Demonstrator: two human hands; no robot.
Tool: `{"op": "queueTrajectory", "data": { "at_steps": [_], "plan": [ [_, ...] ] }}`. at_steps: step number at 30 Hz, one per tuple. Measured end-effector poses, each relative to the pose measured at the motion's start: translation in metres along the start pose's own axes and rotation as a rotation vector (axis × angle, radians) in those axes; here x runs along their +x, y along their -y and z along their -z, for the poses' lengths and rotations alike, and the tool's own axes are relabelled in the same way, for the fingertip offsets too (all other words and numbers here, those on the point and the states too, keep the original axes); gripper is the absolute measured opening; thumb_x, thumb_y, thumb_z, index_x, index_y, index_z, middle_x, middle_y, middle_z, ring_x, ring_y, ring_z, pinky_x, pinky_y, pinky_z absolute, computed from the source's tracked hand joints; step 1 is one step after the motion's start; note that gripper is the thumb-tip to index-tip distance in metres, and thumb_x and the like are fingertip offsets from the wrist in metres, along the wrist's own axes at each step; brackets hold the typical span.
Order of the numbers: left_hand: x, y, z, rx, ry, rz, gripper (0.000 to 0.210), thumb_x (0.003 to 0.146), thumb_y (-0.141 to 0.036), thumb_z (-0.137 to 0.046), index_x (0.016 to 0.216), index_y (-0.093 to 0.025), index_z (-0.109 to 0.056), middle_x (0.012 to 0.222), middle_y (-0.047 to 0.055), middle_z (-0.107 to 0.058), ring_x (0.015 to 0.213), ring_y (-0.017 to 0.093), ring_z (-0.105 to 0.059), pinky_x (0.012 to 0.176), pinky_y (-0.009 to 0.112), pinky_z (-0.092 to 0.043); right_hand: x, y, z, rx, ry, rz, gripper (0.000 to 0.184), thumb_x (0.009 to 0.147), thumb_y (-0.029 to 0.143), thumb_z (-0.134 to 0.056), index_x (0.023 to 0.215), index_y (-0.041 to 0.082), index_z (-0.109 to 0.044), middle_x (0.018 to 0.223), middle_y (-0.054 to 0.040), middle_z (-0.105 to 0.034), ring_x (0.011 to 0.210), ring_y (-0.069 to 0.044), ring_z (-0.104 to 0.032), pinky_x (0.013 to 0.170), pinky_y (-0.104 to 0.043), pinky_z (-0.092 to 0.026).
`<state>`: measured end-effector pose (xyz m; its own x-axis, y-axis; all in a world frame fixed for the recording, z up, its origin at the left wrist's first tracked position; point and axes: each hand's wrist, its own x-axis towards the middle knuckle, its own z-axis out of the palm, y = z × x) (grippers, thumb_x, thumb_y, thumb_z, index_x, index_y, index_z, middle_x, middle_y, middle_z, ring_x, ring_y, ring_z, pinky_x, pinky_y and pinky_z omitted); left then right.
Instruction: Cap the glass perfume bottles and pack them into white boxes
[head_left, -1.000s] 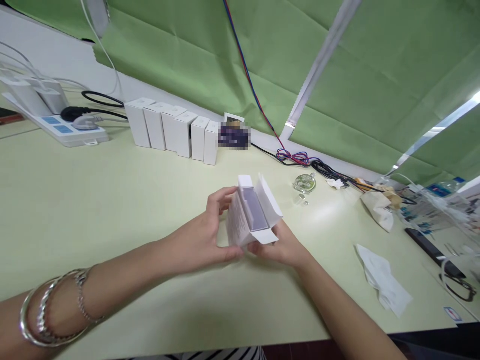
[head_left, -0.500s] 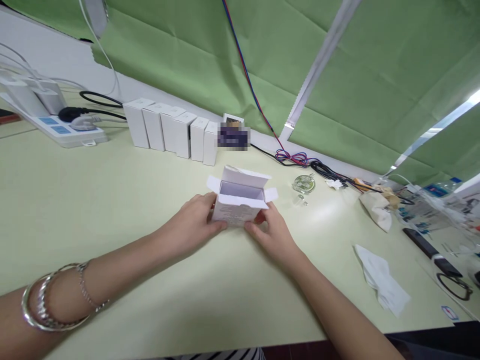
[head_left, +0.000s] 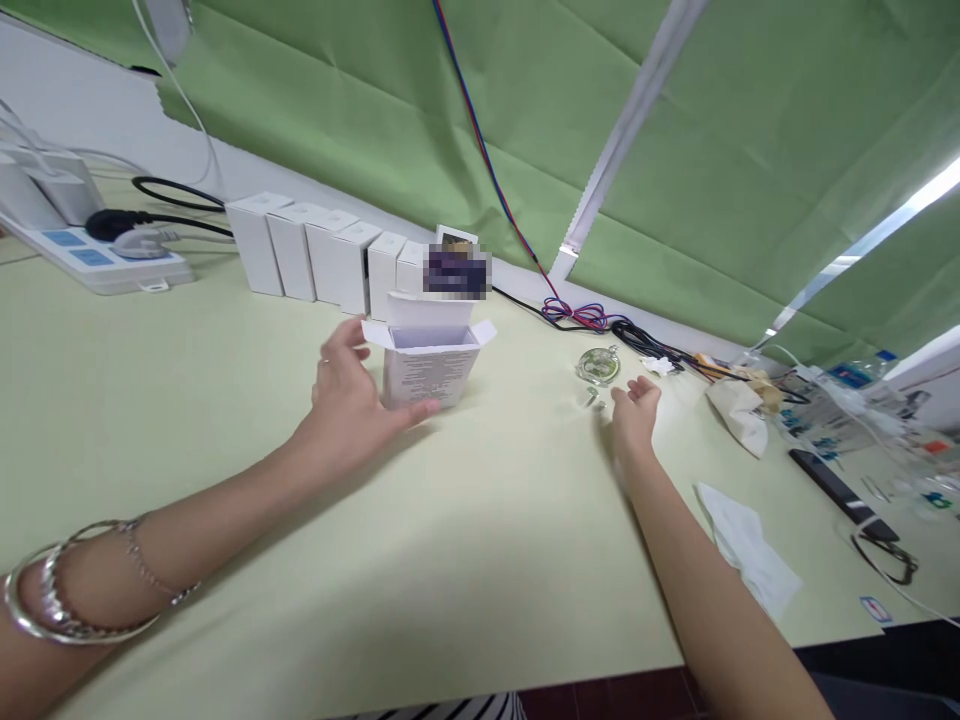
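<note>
A white carton (head_left: 435, 375) with printed text on its front stands upright, its top lid and side flaps open. My left hand (head_left: 349, 385) is at its left side, thumb along the lower front and bent fingers by the left flap, in a loose hold. My right hand (head_left: 636, 415) is away from the carton, fingers slightly curled and apart, with nothing seen in them. Just left of its fingertips lie small clear pieces (head_left: 591, 398). Behind these is a round, clear, glass-like item (head_left: 598, 366) with a greenish middle.
Several white boxes (head_left: 292, 250) stand in a row along the wall. At the left is a power strip (head_left: 112, 265) with plugs. Bundled cables (head_left: 645, 340) run along the back. A white tissue (head_left: 750, 550) and a dark phone-like slab (head_left: 840, 490) lie at the right.
My right hand has let go of the carton and moved right, towards the small clear pieces. The carton has shifted left and back with my left hand at it.
</note>
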<state>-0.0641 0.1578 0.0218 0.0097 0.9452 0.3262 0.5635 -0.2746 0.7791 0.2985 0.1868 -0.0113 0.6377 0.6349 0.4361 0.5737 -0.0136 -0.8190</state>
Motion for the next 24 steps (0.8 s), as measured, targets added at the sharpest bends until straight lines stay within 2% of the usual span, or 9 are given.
{"op": "queueTrajectory", "data": {
  "at_steps": [2, 4, 8, 12, 15, 17, 19, 21, 24],
  "plan": [
    [-0.006, -0.006, 0.000, -0.086, -0.140, -0.111, 0.100, 0.073, -0.066, -0.066, 0.143, -0.030, -0.005, 0.156, 0.015, -0.014, 0.144, 0.043, -0.025, 0.114, 0.063, -0.029, 0.017, -0.010, -0.001, 0.015, -0.003, -0.070, 0.038, 0.096, 0.035, -0.062, 0.130, 0.019, -0.056, 0.134, -0.0098, -0.057, 0.115, -0.026, -0.061, 0.096, -0.049, -0.053],
    [-0.012, -0.011, 0.002, -0.114, -0.222, -0.245, 0.086, 0.080, -0.063, -0.061, 0.143, -0.039, -0.007, 0.156, 0.005, -0.013, 0.144, 0.036, -0.027, 0.114, 0.059, -0.030, 0.033, -0.015, -0.003, 0.031, 0.041, -0.103, 0.037, 0.096, 0.034, -0.063, 0.129, 0.018, -0.057, 0.132, -0.0098, -0.059, 0.113, -0.025, -0.062, 0.094, -0.048, -0.054],
    [-0.018, -0.015, 0.002, -0.143, -0.318, -0.542, 0.068, 0.088, -0.042, -0.057, 0.141, -0.048, -0.014, 0.146, -0.003, -0.030, 0.134, 0.028, -0.039, 0.104, 0.053, -0.042, 0.051, -0.017, -0.012, 0.051, 0.195, -0.140, 0.034, 0.096, 0.034, -0.063, 0.126, 0.017, -0.059, 0.125, -0.0088, -0.062, 0.106, -0.023, -0.065, 0.089, -0.044, -0.057],
    [-0.021, -0.013, 0.003, -0.194, -0.339, -0.854, 0.057, 0.080, -0.022, -0.062, 0.128, -0.040, -0.038, 0.112, 0.001, -0.053, 0.101, 0.022, -0.056, 0.080, 0.043, -0.053, 0.048, -0.017, -0.020, 0.024, 0.223, -0.151, 0.033, 0.096, 0.034, -0.063, 0.124, 0.017, -0.060, 0.123, -0.0084, -0.063, 0.103, -0.022, -0.066, 0.087, -0.043, -0.058],
    [-0.026, -0.013, 0.005, -0.177, -0.121, -0.869, 0.037, 0.085, -0.011, -0.053, 0.114, -0.033, -0.048, 0.092, 0.000, -0.061, 0.086, 0.018, -0.060, 0.077, 0.036, -0.053, 0.042, -0.012, -0.020, 0.003, 0.134, -0.116, 0.033, 0.096, 0.034, -0.063, 0.124, 0.017, -0.059, 0.125, -0.0087, -0.062, 0.106, -0.023, -0.065, 0.089, -0.044, -0.057],
    [-0.030, -0.014, 0.005, -0.172, 0.044, -0.851, 0.030, 0.089, -0.007, -0.046, 0.107, -0.031, -0.052, 0.087, -0.002, -0.064, 0.082, 0.016, -0.061, 0.082, 0.035, -0.052, 0.039, -0.003, -0.016, 0.004, 0.067, -0.074, 0.034, 0.096, 0.035, -0.063, 0.125, 0.017, -0.059, 0.126, -0.0088, -0.062, 0.107, -0.023, -0.064, 0.090, -0.045, -0.056],
    [-0.032, -0.014, 0.004, -0.174, 0.133, -0.827, 0.027, 0.091, -0.008, -0.042, 0.103, -0.029, -0.055, 0.087, -0.001, -0.067, 0.083, 0.016, -0.061, 0.084, 0.035, -0.051, 0.034, 0.010, -0.009, 0.018, 0.036, -0.014, 0.034, 0.096, 0.035, -0.062, 0.125, 0.017, -0.059, 0.125, -0.0087, -0.061, 0.107, -0.023, -0.064, 0.090, -0.045, -0.055],
    [-0.032, -0.013, 0.002, -0.141, 0.220, -0.712, 0.023, 0.094, -0.016, -0.042, 0.105, -0.027, -0.058, 0.095, 0.002, -0.070, 0.093, 0.019, -0.064, 0.087, 0.036, -0.052, 0.022, 0.026, -0.001, 0.050, 0.072, 0.070, 0.033, 0.095, 0.037, -0.063, 0.121, 0.017, -0.059, 0.119, -0.0077, -0.063, 0.102, -0.022, -0.064, 0.089, -0.043, -0.054],
    [-0.030, -0.012, -0.001, -0.048, 0.429, -0.415, 0.035, 0.095, -0.035, -0.047, 0.129, -0.025, -0.053, 0.120, 0.007, -0.069, 0.113, 0.025, -0.063, 0.094, 0.040, -0.051, -0.015, 0.050, 0.009, 0.118, 0.283, 0.206, 0.035, 0.085, 0.046, -0.070, 0.105, 0.020, -0.059, 0.101, -0.0042, -0.067, 0.092, -0.021, -0.064, 0.087, -0.039, -0.051]
  ]
}}
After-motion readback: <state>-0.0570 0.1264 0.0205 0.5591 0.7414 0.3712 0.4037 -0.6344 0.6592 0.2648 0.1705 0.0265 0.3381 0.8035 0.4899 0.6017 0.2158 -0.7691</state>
